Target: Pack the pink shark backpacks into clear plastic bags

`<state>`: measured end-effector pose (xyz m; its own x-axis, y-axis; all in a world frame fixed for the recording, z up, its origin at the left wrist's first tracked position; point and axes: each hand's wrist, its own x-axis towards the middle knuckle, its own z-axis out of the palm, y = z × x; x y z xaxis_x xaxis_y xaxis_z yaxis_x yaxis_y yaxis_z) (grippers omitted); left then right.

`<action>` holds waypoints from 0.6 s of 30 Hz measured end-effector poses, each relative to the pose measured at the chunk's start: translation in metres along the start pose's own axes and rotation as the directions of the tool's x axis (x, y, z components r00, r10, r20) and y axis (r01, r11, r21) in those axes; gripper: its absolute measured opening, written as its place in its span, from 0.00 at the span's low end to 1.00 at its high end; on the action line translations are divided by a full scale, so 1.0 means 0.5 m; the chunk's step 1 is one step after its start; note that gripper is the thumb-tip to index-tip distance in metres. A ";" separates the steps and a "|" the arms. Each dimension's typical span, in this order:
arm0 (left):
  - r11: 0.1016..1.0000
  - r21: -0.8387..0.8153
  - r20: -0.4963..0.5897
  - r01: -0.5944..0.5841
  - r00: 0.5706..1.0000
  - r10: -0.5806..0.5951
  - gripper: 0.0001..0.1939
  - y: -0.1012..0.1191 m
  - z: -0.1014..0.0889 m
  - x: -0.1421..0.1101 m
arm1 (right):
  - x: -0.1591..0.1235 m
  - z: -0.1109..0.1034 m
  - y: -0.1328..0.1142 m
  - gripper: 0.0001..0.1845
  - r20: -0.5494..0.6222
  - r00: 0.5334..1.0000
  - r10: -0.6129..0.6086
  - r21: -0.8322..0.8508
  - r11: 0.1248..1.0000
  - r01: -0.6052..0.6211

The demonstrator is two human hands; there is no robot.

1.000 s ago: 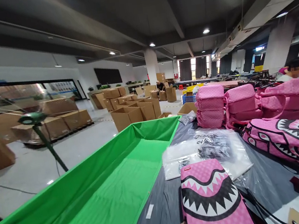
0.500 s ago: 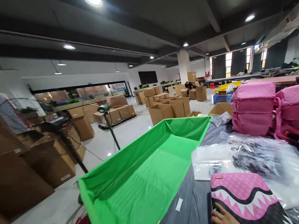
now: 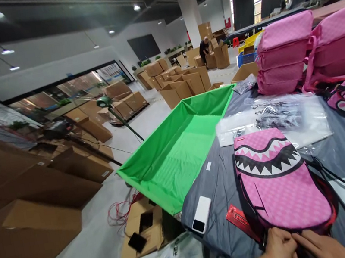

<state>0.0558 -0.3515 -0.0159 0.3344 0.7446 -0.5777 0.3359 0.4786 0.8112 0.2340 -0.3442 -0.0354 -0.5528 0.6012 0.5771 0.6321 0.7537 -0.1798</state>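
Observation:
A pink backpack with a black-and-white shark-tooth print lies front side up on the grey-covered table. At its near end, my left hand is closed, fingers bent in a pinch. Close beside it, my right hand is also closed, its fingertips meeting the left ones at the bag's lower edge. Whatever sits between the fingers is hidden. A red tag with dark lettering lies left of the bag, partly under its edge. Black straps trail out to the right.
A green fabric-lined bin adjoins the table's left side. A white device lies near the table edge. Clear plastic bags are beyond the backpack, with stacked pink bags behind. Cardboard boxes crowd the left; a person bends over cartons far off.
The view has tipped downward, bringing the whole backpack into sight. Earlier one hand rested on the bag's left side; now both hands are together at its near end.

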 end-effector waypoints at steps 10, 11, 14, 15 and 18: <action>0.887 -0.401 0.109 0.230 0.973 -0.204 0.35 0.005 0.015 0.017 | 0.017 -0.023 -0.091 0.15 -0.145 0.930 0.338 0.067 0.941 -0.332; 0.865 -0.437 0.071 0.249 0.968 -0.243 0.38 0.005 0.025 0.023 | 0.014 -0.025 -0.097 0.14 -0.139 0.910 0.391 0.127 0.918 -0.375; 0.889 -0.451 -0.121 0.084 0.981 -0.154 0.40 0.018 0.059 0.029 | 0.003 -0.046 -0.111 0.14 -0.151 0.853 0.499 0.290 0.848 -0.445; 0.900 -0.437 -0.178 0.010 0.979 -0.097 0.41 0.025 0.066 0.026 | -0.001 -0.060 -0.112 0.14 -0.169 0.842 0.512 0.327 0.835 -0.442; 0.914 -0.388 -0.288 -0.119 0.958 0.002 0.42 0.044 0.055 0.002 | -0.024 -0.122 -0.089 0.12 -0.207 0.794 0.572 0.391 0.792 -0.469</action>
<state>0.0878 -0.3528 -0.0012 0.0675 0.8480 -0.5257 -0.0746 0.5297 0.8449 0.2459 -0.4010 0.0143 0.0350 0.8535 0.5199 0.5473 0.4189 -0.7246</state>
